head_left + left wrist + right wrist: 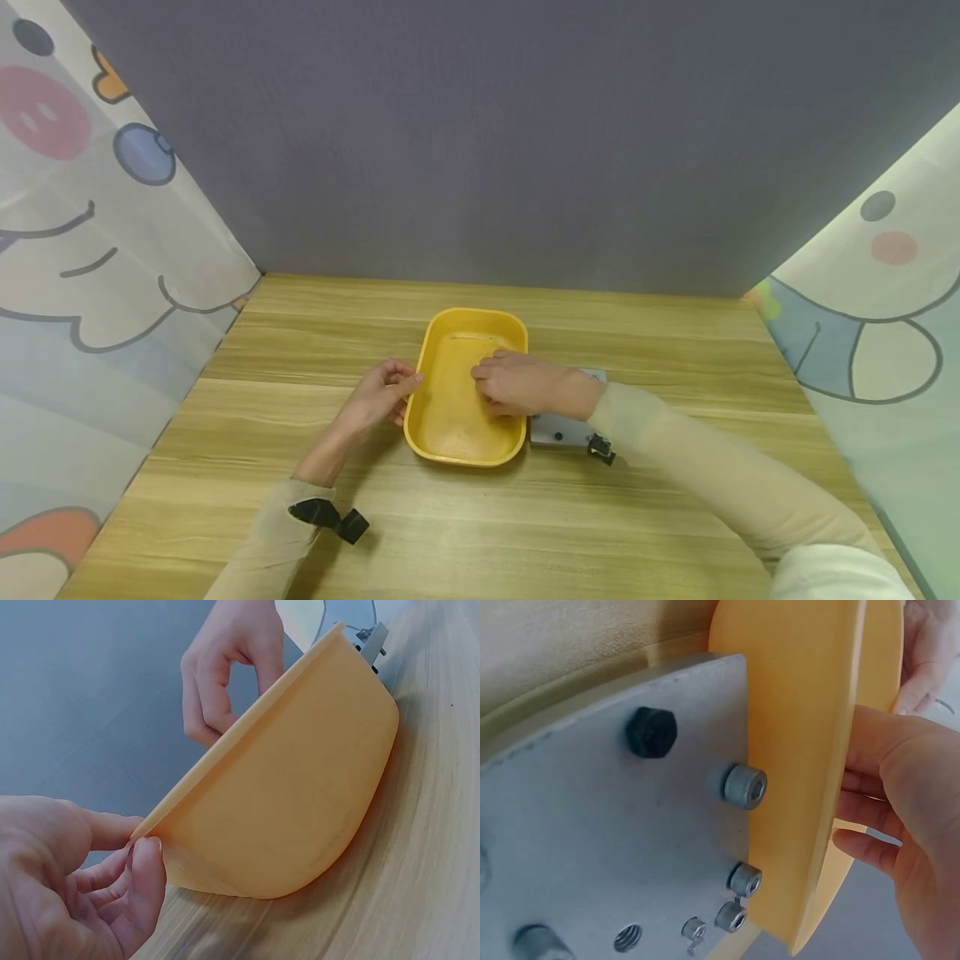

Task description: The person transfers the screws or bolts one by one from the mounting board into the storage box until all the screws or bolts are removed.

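A yellow plastic tray [450, 433] with rounded corners lies on the wooden table. My left hand [378, 393] pinches its left rim between thumb and fingers, as the left wrist view also shows. Over the right side of the tray, my right hand [517, 383] reaches in with bent fingers. Its fingertips are hidden by the tray wall in the left wrist view, so whether they hold anything cannot be told. Right beside the tray is a grey metal plate [592, 825], partly under my right wrist. It carries a black hex bolt [652, 733] and several silver socket-head screws [745, 786].
The wooden tabletop [450, 533] extends around the tray and plate. A dark grey panel [480, 150] rises at its back edge. Curtains with cartoon prints [97, 275] hang on both sides. Each wrist wears a small black camera mount [330, 517].
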`<state>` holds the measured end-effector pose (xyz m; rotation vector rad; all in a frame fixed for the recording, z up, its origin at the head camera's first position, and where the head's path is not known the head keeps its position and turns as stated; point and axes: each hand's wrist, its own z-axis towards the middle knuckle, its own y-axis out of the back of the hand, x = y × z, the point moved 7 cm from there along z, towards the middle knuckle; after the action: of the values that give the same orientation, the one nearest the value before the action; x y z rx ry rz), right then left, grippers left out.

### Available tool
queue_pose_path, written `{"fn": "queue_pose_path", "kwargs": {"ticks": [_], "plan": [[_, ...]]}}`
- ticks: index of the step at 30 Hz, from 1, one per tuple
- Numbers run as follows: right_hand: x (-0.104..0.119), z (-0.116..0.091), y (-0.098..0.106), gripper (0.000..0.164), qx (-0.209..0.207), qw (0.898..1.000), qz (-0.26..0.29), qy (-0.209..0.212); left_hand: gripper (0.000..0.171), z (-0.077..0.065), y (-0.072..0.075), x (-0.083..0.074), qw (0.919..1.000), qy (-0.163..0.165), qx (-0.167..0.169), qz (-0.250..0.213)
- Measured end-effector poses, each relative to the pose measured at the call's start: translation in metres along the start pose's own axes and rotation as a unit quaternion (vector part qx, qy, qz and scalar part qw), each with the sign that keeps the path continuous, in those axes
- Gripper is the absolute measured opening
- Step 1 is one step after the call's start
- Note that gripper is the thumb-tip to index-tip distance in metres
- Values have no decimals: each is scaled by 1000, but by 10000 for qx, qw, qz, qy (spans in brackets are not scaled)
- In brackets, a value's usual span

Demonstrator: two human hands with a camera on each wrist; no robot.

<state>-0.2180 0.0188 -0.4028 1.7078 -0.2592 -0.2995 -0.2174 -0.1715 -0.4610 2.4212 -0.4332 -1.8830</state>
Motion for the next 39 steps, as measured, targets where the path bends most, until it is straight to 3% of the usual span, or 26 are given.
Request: {"fn": "queue_pose_path", "kwargs": {"ticks": [6,20,39], "plan": [[-6,-10,3,14,-195,9980,584,-135,32,0,0,1,10000,-31,8,-26],[-10,-26,12,16,-910,9896,1095,-216,29,1,0,1,10000,22,-72,-48],[-12,-45,9,17,-1630,9777,1255,-432,31,1,-1,1,10000,-34,28,-75]]}}
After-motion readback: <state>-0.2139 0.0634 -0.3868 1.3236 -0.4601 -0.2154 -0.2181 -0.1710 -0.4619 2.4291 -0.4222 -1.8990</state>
